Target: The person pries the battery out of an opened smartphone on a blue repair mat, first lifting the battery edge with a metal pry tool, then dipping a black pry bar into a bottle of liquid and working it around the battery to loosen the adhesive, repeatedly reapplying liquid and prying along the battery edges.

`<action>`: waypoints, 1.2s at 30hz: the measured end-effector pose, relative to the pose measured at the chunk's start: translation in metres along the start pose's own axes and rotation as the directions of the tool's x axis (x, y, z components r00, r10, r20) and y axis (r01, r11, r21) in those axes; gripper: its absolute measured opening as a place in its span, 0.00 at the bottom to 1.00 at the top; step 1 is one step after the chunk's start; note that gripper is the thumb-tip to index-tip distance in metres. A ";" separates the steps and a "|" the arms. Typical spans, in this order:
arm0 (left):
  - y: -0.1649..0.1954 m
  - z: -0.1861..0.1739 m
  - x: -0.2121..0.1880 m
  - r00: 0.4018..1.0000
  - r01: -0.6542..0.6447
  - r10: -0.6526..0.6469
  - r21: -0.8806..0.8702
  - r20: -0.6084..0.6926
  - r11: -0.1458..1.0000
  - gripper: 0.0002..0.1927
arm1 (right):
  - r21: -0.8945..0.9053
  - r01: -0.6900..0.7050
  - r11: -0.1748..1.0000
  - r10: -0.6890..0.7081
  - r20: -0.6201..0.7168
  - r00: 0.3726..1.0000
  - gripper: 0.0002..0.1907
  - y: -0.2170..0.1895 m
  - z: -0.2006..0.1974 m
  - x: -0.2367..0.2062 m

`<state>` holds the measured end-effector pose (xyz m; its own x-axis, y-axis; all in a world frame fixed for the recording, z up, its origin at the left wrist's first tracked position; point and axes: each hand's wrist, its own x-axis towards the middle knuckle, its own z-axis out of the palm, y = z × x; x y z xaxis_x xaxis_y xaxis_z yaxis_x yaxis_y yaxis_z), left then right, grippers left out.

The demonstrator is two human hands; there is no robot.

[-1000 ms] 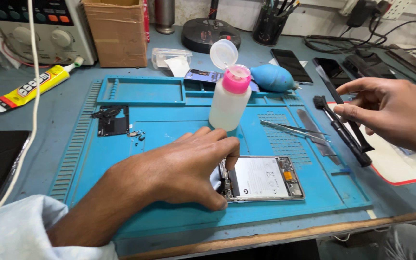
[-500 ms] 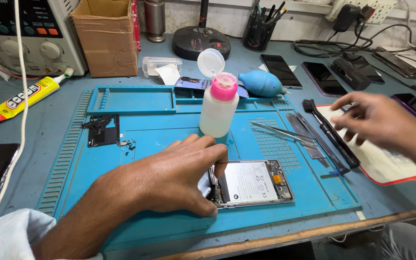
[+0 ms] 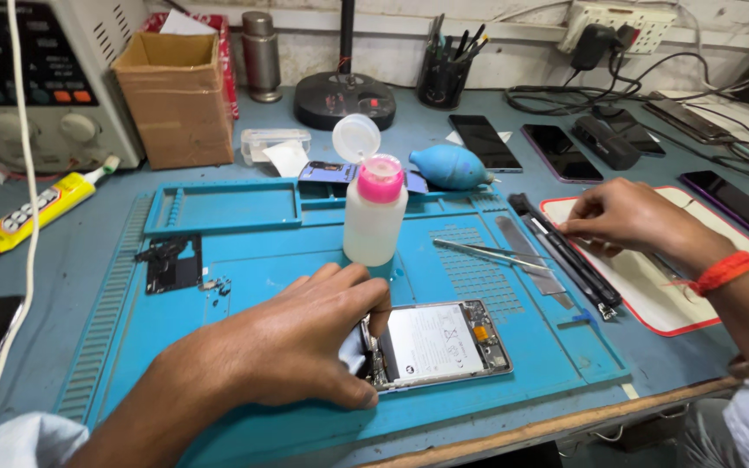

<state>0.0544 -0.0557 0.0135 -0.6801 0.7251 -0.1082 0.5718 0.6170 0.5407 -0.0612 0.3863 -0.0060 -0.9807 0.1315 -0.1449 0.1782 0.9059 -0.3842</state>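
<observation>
Hands at work over a ribbed blue silicone repair mat (image 3: 244, 286), head view: the left hand (image 3: 292, 347) lies palm-down on the near left end of an opened phone (image 3: 439, 344), fingers curled and pressing its metal frame, thumb at the near edge, the flat white battery exposed at 3 o'clock from the fingertips. The right hand (image 3: 621, 217), an orange band at its wrist, pinches closed on a slim black tool (image 3: 565, 254) lying at 2 o'clock from the phone, beside a red-edged white pad (image 3: 652, 303). A translucent plastic bottle (image 3: 374, 212) with pink pump cap stands at 12 o'clock, just beyond the left fingers; steel tweezers (image 3: 491, 251) lie between bottle and tool.
</observation>
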 end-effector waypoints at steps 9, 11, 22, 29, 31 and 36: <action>0.004 0.000 0.005 0.994 0.077 -0.077 0.007 0.071 0.997 0.25 | -0.047 0.023 0.999 -0.023 -0.001 1.000 0.14 -0.017 0.003 0.004; 0.007 0.000 0.006 0.994 0.075 -0.075 0.006 0.076 0.997 0.26 | -0.044 0.020 0.999 -0.019 0.028 0.999 0.13 -0.019 0.001 0.005; 0.014 -0.003 0.002 0.991 0.099 -0.100 0.015 0.083 0.995 0.26 | 0.115 -0.040 0.993 0.044 -0.032 0.999 0.16 -0.024 -0.004 0.011; 0.009 -0.001 0.002 0.999 0.041 -0.041 0.016 0.016 0.999 0.26 | 0.353 0.612 0.707 -0.363 -0.562 0.743 0.10 -0.064 -0.029 -0.069; 0.009 0.001 0.003 0.999 0.044 -0.044 0.022 0.011 0.999 0.26 | 0.377 0.591 0.713 -0.372 -0.512 0.775 0.13 -0.075 -0.016 -0.098; 0.009 0.010 -0.004 0.998 0.043 -0.044 -0.003 -0.055 0.999 0.28 | 0.458 0.464 0.759 -0.379 -0.269 0.886 0.08 -0.090 0.028 -0.139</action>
<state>0.0670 -0.0503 0.0100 -0.7284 0.6797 -0.0858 0.5405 0.6471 0.5378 0.0614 0.2751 0.0236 -0.9577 -0.1187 0.2623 -0.2824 0.5637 -0.7762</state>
